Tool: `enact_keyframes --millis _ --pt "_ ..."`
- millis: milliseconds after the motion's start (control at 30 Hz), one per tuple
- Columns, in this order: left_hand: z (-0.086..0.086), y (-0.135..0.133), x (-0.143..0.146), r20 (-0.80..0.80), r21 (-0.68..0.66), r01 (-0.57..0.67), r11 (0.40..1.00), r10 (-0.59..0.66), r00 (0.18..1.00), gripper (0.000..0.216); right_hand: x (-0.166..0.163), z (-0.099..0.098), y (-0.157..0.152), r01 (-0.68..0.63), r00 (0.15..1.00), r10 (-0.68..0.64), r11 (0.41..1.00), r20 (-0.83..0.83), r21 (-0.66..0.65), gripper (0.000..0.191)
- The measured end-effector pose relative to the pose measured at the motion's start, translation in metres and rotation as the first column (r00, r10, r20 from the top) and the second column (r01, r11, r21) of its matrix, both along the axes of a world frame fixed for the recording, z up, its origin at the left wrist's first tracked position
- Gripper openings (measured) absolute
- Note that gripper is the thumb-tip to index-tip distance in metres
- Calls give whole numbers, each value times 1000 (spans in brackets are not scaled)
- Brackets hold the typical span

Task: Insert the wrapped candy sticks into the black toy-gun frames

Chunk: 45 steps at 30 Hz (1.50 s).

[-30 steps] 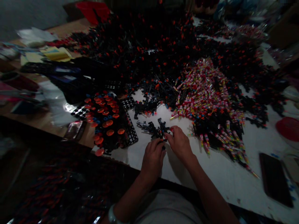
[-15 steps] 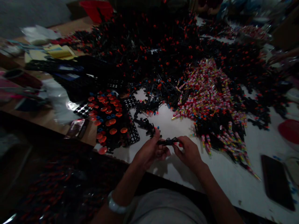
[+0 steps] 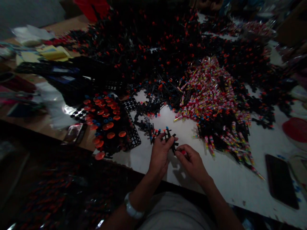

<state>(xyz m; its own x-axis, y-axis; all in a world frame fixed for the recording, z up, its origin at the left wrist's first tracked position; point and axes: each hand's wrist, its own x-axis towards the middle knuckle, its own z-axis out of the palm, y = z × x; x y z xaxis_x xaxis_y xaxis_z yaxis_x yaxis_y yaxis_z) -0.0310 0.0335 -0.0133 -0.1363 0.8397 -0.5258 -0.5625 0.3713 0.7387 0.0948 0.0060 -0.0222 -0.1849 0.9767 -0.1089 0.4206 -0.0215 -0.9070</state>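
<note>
While the left hand point(image 3: 159, 156) clamps thumb and fingers on a slim black plastic piece point(image 3: 173, 146), the right hand point(image 3: 193, 163) appears to pinch its lower end between thumb and forefinger. The piece is held above the white surface point(image 3: 225, 172), close to its near edge; in this dim light I cannot tell whether the left fingers grip others too. A loosened pinch could drop it over that edge, hard twisting could snap its thin projections, and a wide sweep rightward could scatter the pink tubes point(image 3: 233, 140).
</note>
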Motion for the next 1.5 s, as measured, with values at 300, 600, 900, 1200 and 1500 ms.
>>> enact_keyframes --millis 300,600,900,1200,1500 --pt "-4 -5 -7 -227 71 369 927 -345 911 26 22 -1 8 66 998 -67 993 -10 -93 22" --pt "-6 -8 -7 -280 55 307 950 -280 918 26 20 -7 -4 1 1000 -1 1000 23 1 25" --pt "-13 -11 -1 -293 80 219 972 -187 938 24 17 -14 -3 32 990 -48 992 130 121 24" --pt "-12 -11 4 -364 83 155 984 -115 924 23 8 -26 -10 -20 948 -99 930 304 366 28" --pt "-20 -17 18 -311 79 103 992 -74 948 20 -15 -31 -24 44 937 -159 936 310 348 31"
